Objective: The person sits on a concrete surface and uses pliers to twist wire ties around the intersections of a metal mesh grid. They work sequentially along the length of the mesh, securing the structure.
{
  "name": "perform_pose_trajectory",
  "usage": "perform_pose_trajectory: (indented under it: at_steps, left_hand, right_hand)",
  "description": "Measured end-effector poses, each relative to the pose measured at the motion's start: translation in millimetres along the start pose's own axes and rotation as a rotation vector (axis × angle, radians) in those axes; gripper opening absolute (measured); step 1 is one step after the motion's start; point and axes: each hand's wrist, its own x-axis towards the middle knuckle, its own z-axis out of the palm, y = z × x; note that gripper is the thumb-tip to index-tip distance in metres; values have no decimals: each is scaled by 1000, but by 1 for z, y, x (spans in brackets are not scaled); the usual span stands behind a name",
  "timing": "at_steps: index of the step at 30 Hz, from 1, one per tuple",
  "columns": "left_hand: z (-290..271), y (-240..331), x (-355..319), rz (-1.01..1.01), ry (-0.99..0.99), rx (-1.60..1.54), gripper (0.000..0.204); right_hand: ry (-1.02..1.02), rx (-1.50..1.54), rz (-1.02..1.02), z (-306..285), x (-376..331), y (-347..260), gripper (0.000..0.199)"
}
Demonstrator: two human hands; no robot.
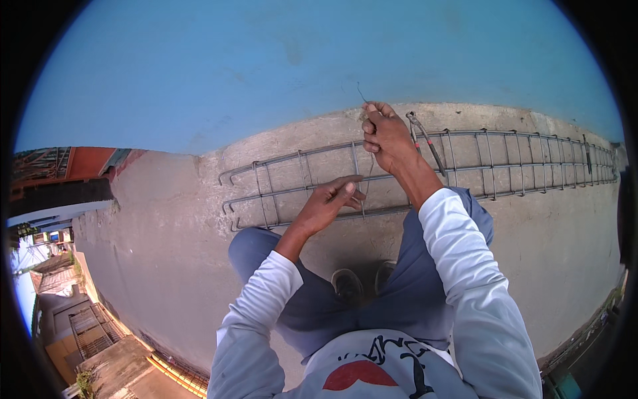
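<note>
A steel rebar cage [492, 163] lies on the concrete in front of my knees, long bars tied across with square stirrups. My right hand [387, 136] is raised over it, thumb and fingertips pinched on a thin tie wire [359, 90] whose loose end sticks up past the fingers. Lower and to the left, my left hand [330, 203] is over the cage's near bars, beside a stirrup, with its fingers loosely stretched and the thumb apart. Whether its fingertips touch the bars cannot be made out. Red-handled pincers [432, 149] rest on the cage just right of my right wrist.
A blue wall [299, 60] rises behind the cage, above a rough concrete ledge [266, 139]. Toward the cage's far right end, a dark slim object [587, 154] rests on the bars. My shoes [347, 286] are on the concrete floor [166, 246]. Rooftops and a yellow railing [176, 376] show at lower left.
</note>
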Motion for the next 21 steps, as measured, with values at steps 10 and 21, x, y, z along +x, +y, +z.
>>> perform_pose_trajectory:
  at_steps: [10,21]
  left_hand:
    - [-64,-61,100,-12,281,570,37]
    - [-55,-98,159,-17,392,499,29]
  right_hand:
    - [370,-13,379,-77,56,127,12]
    - [383,-169,430,-80,106,168,13]
